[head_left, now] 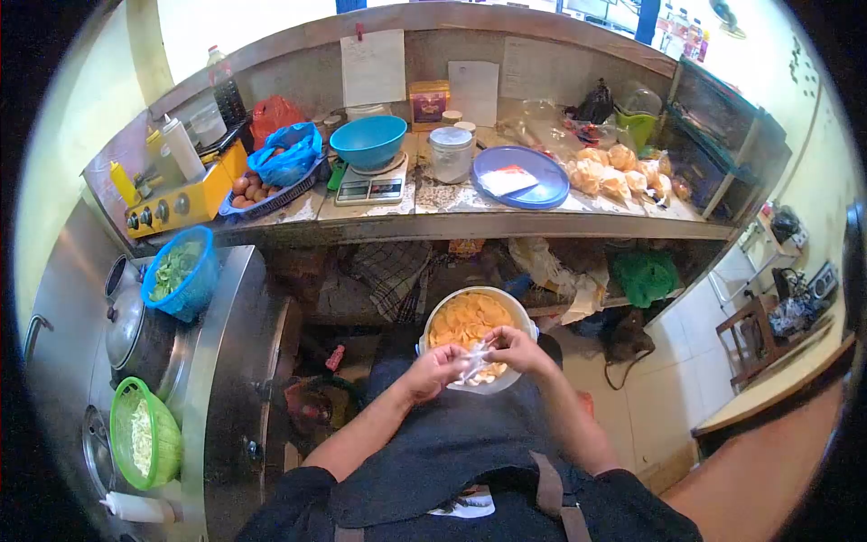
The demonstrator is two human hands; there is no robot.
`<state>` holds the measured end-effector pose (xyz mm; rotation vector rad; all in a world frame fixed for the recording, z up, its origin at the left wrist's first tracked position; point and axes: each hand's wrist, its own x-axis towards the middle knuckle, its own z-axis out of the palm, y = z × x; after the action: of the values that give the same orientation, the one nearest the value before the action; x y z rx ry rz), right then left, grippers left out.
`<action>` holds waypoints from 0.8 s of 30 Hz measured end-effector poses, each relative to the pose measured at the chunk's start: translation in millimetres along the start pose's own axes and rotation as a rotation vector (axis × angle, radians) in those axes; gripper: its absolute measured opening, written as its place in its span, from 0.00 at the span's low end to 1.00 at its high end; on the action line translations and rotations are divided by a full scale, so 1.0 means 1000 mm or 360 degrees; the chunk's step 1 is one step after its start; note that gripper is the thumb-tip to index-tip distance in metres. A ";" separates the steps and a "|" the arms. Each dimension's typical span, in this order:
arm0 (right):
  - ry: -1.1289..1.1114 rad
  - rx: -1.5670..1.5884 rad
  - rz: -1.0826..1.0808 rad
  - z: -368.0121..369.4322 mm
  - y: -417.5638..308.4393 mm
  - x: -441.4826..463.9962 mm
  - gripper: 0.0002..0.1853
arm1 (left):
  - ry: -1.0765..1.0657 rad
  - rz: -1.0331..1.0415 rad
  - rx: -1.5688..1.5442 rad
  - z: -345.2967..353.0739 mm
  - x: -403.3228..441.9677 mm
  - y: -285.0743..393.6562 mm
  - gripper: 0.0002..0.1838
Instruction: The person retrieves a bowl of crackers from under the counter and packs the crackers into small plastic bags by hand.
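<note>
A white bucket (526,327) filled with orange-yellow chips (470,316) stands between the knees. Above its near part, my left hand (435,370) pinches one side of a small clear plastic bag (476,359). Closed on the other side of this bag is my right hand (515,350). The hands are a little apart, with the bag between them. What the bag holds is too small to tell.
On the counter are a blue plate (551,185) with a white packet, filled bags (623,167), a scale (370,187) under a blue bowl (368,143), and a jar (451,155). Baskets (181,271) and a lidded pot (126,339) stand left.
</note>
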<state>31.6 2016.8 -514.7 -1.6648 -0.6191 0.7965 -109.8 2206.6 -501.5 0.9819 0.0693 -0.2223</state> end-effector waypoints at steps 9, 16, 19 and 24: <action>0.0040 -0.1848 0.0130 0.008 0.016 0.035 0.33 | 0.0503 0.0137 0.0445 -0.009 0.021 -0.016 0.09; 0.0076 -0.1950 0.0078 0.028 0.041 0.019 0.25 | 0.0405 0.0136 -0.0011 -0.015 0.051 0.016 0.08; 0.0203 -0.1867 -0.0045 0.021 0.050 0.010 0.18 | 0.0322 0.0170 -0.0192 -0.020 0.055 0.007 0.07; 0.0472 -0.1630 -0.0072 0.013 0.037 0.012 0.14 | 0.0385 0.0119 -0.0326 -0.017 0.037 -0.024 0.07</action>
<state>29.3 2025.5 -554.6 -2.6101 -0.9228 0.1430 -77.7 2202.7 -536.5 0.8017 0.2710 -0.0260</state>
